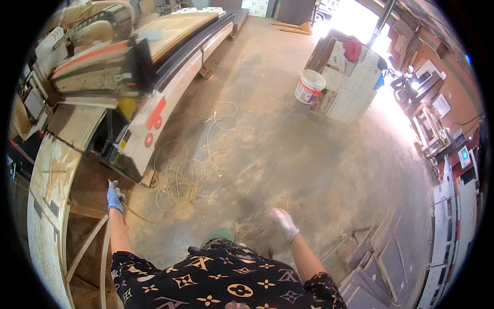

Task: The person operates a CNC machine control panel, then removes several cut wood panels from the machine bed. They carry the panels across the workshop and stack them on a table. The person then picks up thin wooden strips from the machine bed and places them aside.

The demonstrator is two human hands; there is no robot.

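My left hand, in a blue and pale grey glove, is held out at the left, beside the front end of a large flatbed machine. Its fingers are curled closed, and what they hold, if anything, is hidden. A thin yellowish hose runs from near that wrist across the floor, joining loose coils of clear hose. Something small and red shows behind the wrist. Over the bare floor on the other side, my right hand wears a whitish glove. Motion smears its fingers, and no object shows in it.
A worn pale board and wooden strips lie along the left. Grey panels lean or lie at lower right. Ahead stand a white bucket and a pale boxy stack. A yellow pallet jack sits farther back.
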